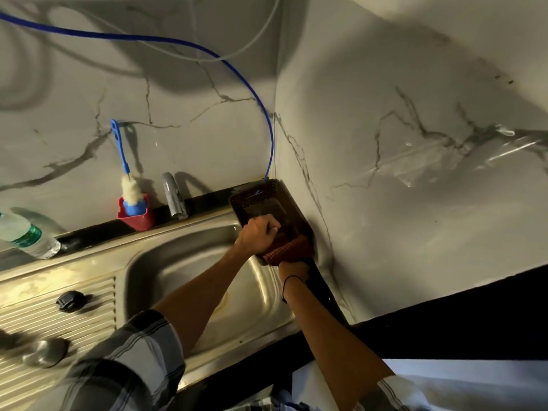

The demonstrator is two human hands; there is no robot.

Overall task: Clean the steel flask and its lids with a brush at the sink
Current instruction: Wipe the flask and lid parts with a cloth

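Now, left hand [259, 237]: fingers curled inside the dark brown perforated plastic basket [268, 203].
Right hand [292, 264]: mostly hidden; grip unclear.
Advice: steady the basket before lifting anything.

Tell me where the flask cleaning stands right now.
Nothing looks washed. Both hands are at the dark basket in the corner: left hand curled on something inside, right hand hidden behind it. The brush stands in its red holder; a black lid lies on the drainboard. No flask visible.
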